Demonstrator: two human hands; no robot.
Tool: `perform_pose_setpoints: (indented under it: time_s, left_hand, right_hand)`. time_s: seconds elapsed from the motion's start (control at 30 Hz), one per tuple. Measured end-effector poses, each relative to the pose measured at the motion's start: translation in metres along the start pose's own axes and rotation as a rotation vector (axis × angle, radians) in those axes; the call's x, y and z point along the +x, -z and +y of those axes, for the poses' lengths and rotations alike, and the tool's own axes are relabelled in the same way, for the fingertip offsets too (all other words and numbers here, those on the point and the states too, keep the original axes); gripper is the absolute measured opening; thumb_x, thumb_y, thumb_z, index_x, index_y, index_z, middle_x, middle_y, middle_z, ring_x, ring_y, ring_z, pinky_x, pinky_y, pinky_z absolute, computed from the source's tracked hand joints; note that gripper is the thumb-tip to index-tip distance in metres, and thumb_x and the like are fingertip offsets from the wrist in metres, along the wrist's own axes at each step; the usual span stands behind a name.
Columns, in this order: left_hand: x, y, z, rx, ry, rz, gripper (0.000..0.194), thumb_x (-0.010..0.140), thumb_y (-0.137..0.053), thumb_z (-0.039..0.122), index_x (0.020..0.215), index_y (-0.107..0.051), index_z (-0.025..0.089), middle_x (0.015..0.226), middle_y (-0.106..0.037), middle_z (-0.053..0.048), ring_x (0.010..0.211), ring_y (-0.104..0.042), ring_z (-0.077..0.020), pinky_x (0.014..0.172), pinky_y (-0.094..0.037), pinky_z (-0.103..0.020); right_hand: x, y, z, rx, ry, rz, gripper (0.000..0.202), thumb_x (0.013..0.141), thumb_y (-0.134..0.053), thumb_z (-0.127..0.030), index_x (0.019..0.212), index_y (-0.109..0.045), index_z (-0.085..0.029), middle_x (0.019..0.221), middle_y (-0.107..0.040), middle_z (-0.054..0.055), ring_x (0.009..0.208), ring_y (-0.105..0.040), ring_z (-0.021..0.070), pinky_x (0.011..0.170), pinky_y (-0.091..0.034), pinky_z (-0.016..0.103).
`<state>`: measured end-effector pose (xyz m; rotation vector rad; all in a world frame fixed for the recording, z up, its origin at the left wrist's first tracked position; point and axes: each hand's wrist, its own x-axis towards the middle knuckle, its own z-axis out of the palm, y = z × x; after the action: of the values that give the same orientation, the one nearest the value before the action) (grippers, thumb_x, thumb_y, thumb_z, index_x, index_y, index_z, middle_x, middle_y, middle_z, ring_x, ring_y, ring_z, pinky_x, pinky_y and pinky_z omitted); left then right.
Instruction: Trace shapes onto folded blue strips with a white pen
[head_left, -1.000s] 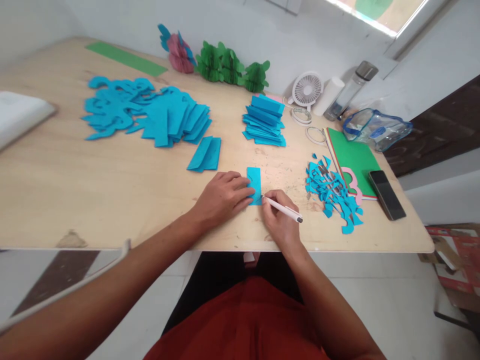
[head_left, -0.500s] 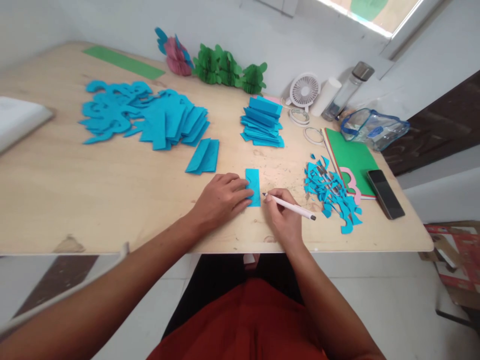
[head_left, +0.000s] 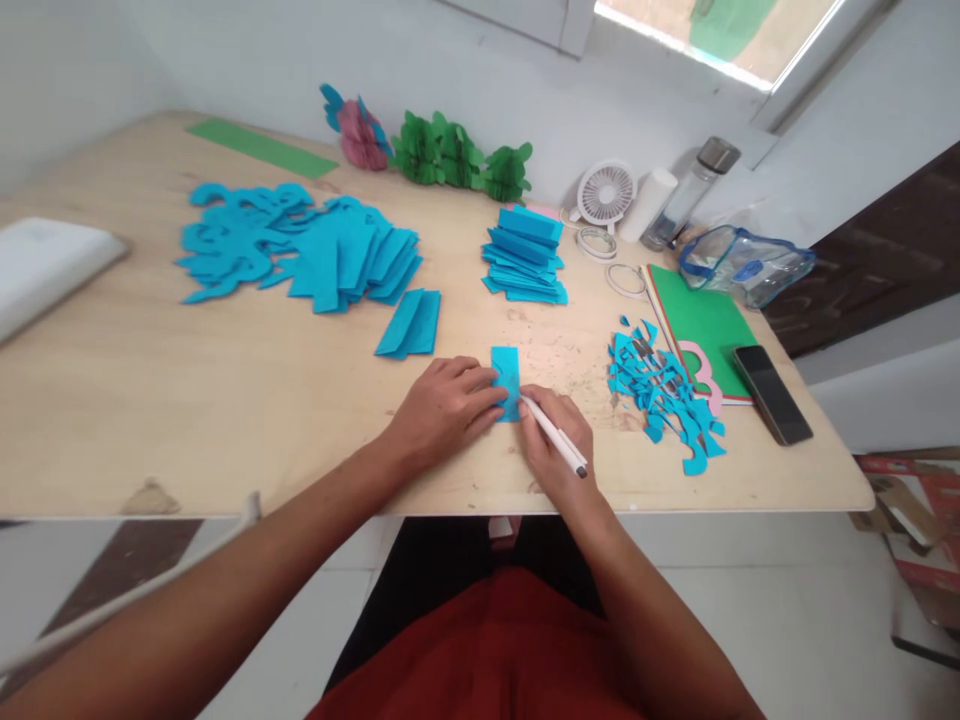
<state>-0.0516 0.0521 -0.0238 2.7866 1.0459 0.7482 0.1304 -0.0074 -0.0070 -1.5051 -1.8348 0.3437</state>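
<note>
Your right hand (head_left: 555, 468) holds a white pen (head_left: 559, 441), its tip by the right edge of the blue paper (head_left: 511, 384), near you on the table (head_left: 300, 420). Your left hand (head_left: 447, 404) lies flat over the paper's left side.

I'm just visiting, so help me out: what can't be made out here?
All in the head view:
- The left part of the small blue paper: covered by the left hand.
- Whether the pen touches that paper: its tip is too small, close against the fingers of the right hand.
- The full white object: cut off by the left edge.
- What the clear bag holds: too blurred.
</note>
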Motion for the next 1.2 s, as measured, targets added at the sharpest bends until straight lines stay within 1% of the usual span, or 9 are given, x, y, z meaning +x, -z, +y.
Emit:
perform_pose_setpoints:
  time_s: [0.17,0.3,0.47,0.53,0.63,0.7,0.83,0.97,1.2]
  left_hand:
    - [0.004,0.003,0.005,0.021,0.015,-0.041,0.022,0.097,-0.047,0.029,0.094,-0.068,0.022,0.101,-0.069,-0.007,0.089,-0.057,-0.022,0.078,-0.042,-0.038]
    - [0.008,0.006,0.013,0.047,0.035,-0.079,0.019,0.094,-0.05,0.026,0.089,-0.067,0.02,0.096,-0.068,-0.007,0.084,-0.056,-0.021,0.074,-0.042,-0.036]
    - [0.007,0.006,0.023,0.071,0.083,0.014,0.021,0.096,-0.046,0.022,0.09,-0.066,0.019,0.096,-0.068,-0.009,0.083,-0.056,-0.0218,0.073,-0.042,-0.037]
    - [0.006,0.006,0.024,0.074,0.078,0.034,0.023,0.097,-0.046,0.023,0.089,-0.066,0.019,0.095,-0.069,-0.009,0.083,-0.056,-0.022,0.072,-0.041,-0.037]
    - [0.005,0.006,0.025,0.075,0.073,0.029,0.024,0.098,-0.046,0.025,0.088,-0.067,0.019,0.096,-0.069,-0.009,0.083,-0.057,-0.0219,0.073,-0.041,-0.037]
    - [0.004,0.007,0.024,0.077,0.077,0.031,0.023,0.098,-0.046,0.026,0.089,-0.067,0.02,0.099,-0.07,-0.008,0.085,-0.057,-0.022,0.074,-0.041,-0.038]
    - [0.004,0.007,0.024,0.082,0.069,0.047,0.022,0.098,-0.046,0.026,0.091,-0.067,0.019,0.104,-0.07,-0.009,0.09,-0.058,-0.0229,0.079,-0.044,-0.039]
    - [0.004,0.007,0.025,0.071,0.077,0.057,0.02,0.096,-0.048,0.024,0.091,-0.067,0.019,0.105,-0.07,-0.01,0.093,-0.06,-0.0245,0.081,-0.046,-0.041]
    - [0.003,0.007,0.025,0.049,0.102,0.047,0.019,0.095,-0.05,0.024,0.09,-0.068,0.02,0.107,-0.07,-0.01,0.097,-0.061,-0.0267,0.083,-0.047,-0.044]
  right_hand:
    - [0.0,0.0,-0.001,-0.02,0.023,0.014,0.024,0.094,-0.047,-0.022,0.109,-0.066,-0.021,0.097,-0.074,0.007,0.09,-0.065,0.023,0.084,-0.05,0.036]
    - [-0.001,0.0,-0.001,-0.014,0.018,-0.007,0.025,0.095,-0.046,-0.022,0.109,-0.066,-0.021,0.098,-0.073,0.009,0.094,-0.064,0.0244,0.085,-0.05,0.037]
    - [0.002,0.004,0.002,0.126,-0.072,-0.02,0.022,0.092,-0.05,-0.024,0.105,-0.068,-0.024,0.099,-0.073,0.006,0.093,-0.065,0.0225,0.085,-0.051,0.036]
    - [0.006,0.008,0.003,0.244,-0.139,-0.026,0.02,0.09,-0.051,-0.025,0.099,-0.069,-0.023,0.096,-0.074,0.005,0.089,-0.066,0.0209,0.081,-0.052,0.034]
    - [0.013,0.013,0.006,0.403,-0.251,-0.046,0.016,0.086,-0.054,-0.028,0.091,-0.068,-0.021,0.083,-0.071,0.002,0.073,-0.064,0.0177,0.067,-0.051,0.03]
    - [0.017,0.016,0.008,0.448,-0.285,-0.062,0.014,0.083,-0.057,-0.029,0.087,-0.066,-0.02,0.076,-0.068,0.001,0.066,-0.061,0.0159,0.061,-0.048,0.028]
    - [0.023,0.02,0.013,0.441,-0.246,-0.124,0.009,0.081,-0.058,-0.028,0.081,-0.061,-0.02,0.069,-0.061,-0.002,0.059,-0.054,0.0124,0.056,-0.043,0.025]
    - [0.027,0.02,0.021,0.422,-0.195,-0.197,0.009,0.081,-0.058,-0.027,0.076,-0.06,-0.02,0.067,-0.06,-0.003,0.058,-0.051,0.0108,0.053,-0.039,0.023]
    - [0.028,0.016,0.029,0.386,-0.147,-0.221,0.008,0.082,-0.058,-0.025,0.077,-0.061,-0.02,0.067,-0.061,-0.003,0.057,-0.051,0.0102,0.052,-0.038,0.022]
